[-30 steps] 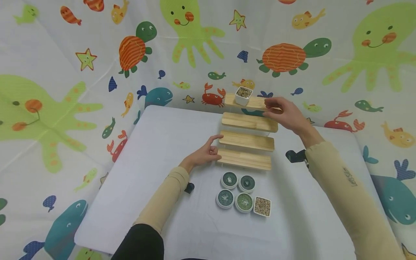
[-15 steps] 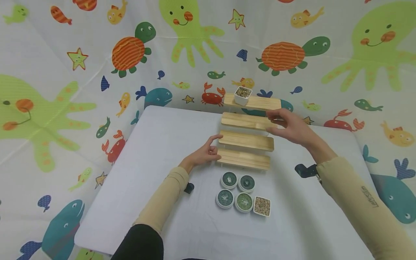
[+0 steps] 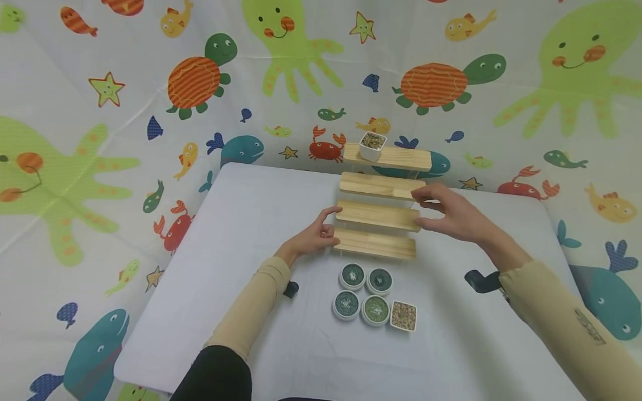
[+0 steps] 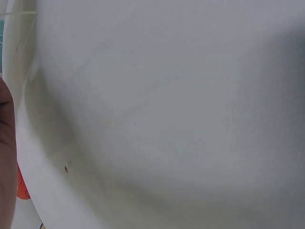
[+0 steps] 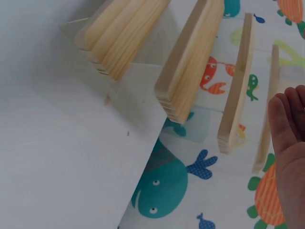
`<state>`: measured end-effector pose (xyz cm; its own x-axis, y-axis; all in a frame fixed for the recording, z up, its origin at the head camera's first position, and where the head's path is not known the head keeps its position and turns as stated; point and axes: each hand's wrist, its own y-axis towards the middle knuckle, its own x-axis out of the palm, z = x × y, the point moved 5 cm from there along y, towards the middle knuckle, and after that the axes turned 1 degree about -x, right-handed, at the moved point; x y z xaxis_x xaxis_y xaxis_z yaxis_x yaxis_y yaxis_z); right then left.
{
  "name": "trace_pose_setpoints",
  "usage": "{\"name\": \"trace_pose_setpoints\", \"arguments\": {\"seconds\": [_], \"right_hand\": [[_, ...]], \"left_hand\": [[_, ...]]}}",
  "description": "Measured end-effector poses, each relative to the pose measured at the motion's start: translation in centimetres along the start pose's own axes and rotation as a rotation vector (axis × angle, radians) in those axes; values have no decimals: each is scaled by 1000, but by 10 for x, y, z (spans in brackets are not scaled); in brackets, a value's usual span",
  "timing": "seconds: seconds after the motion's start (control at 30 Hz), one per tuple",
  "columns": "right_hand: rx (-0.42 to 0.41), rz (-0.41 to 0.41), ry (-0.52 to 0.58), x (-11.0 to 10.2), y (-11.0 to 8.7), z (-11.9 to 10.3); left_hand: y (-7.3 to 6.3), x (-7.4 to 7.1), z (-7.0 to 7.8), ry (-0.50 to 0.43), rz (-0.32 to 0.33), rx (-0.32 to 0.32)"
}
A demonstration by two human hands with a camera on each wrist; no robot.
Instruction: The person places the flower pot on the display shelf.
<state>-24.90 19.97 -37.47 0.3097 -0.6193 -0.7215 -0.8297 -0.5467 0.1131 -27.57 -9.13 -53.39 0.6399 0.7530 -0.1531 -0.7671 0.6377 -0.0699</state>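
"Posture of the left arm?"

"Extended from the lower left toward the centre of the frame. My left hand (image 3: 311, 238) is beside the left end of the stepped wooden rack (image 3: 378, 185), index finger bent, thumb forward."

"State of that grip?"

"Index and thumb stand apart, tips at the left ends of the third board (image 3: 376, 215) from the top and the lowest board (image 3: 373, 245); the remaining fingers are folded in. Whether they clamp or merely touch, I cannot tell; the left wrist view shows little besides white table (image 3: 241, 267)."

"And the right arm?"

"Raised from the lower right corner. My right hand (image 3: 453, 214) lies right of centre, fingers lightly bent, thumb spread below them. It holds nothing. The fingertips overlap the right ends of the second and third boards in the head view; contact is not certain."

"Position of the rack?"

"Centre of the frame, slightly right, four boards rising toward the printed cloth (image 3: 301, 120). A white square pot (image 3: 373, 146) stands near the left end of its top board (image 3: 406, 160). Below, nearer the lower edge, stand four round white pots (image 3: 353, 276) and another square pot (image 3: 403, 316)."
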Motion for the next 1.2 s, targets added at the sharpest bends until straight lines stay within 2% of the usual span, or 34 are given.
{"name": "trace_pose_setpoints", "arguments": {"seconds": [0.27,0.67,1.2], "right_hand": [[15,-57,-30,11,-17,-6],[34,-113,-81,27,-41,-12],[87,-184,-56,49,-61,-7]], "left_hand": [[0,0,0,6,1,-14],[2,0,0,11,0,3],[2,-1,1,19,0,16]]}}
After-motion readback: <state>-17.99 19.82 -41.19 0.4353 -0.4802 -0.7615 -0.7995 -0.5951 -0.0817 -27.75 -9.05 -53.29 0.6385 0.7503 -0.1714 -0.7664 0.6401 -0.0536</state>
